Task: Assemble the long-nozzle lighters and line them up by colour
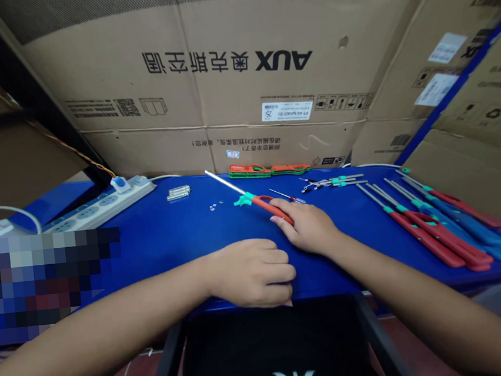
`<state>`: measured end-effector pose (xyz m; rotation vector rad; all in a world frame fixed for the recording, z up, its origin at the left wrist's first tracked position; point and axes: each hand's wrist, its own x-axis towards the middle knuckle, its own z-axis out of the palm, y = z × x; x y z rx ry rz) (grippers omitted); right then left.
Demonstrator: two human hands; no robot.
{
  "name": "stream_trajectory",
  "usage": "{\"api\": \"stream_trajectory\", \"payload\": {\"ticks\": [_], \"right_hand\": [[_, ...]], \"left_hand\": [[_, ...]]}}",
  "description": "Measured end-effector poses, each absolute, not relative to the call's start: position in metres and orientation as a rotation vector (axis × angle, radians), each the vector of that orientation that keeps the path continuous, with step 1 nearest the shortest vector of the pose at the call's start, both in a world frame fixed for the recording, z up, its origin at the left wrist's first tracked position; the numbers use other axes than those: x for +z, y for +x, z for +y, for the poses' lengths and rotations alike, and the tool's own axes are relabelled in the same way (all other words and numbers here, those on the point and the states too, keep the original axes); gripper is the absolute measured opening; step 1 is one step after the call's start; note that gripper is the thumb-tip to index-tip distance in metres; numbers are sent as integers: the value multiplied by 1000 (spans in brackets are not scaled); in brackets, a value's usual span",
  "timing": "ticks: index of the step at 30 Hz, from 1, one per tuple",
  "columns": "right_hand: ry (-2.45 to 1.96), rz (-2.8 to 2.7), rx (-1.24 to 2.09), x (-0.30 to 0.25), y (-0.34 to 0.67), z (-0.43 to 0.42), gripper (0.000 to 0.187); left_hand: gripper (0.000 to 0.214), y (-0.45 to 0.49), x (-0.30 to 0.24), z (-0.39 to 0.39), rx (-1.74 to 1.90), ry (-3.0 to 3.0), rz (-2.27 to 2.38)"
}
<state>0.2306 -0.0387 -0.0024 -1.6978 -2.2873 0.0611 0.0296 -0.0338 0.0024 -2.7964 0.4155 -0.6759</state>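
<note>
My right hand lies on the blue table with its fingers on the red handle of a long tool, which has a teal collar and a thin metal shaft pointing to the far left. My left hand rests near the table's front edge with its fingers curled under; nothing shows in it. A thin metal rod with a red mark lies just beyond my right hand.
Several finished red-and-blue-handled tools lie at the right. Red and green handle halves and teal-tipped rods sit at the back. Small metal tubes and a power strip are at the left. Cardboard boxes stand behind.
</note>
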Motion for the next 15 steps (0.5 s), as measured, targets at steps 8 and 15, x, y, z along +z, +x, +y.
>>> {"api": "stream_trajectory", "payload": {"ticks": [8,15], "right_hand": [[-1823,-2019,107,-10,273,-83,46],[-2072,-1672,-575,-48,357,-137,43]], "left_hand": [[30,28,-1,-29,-542,-2918,308],[24,28,-1,-26,-513,-2978,238]]}}
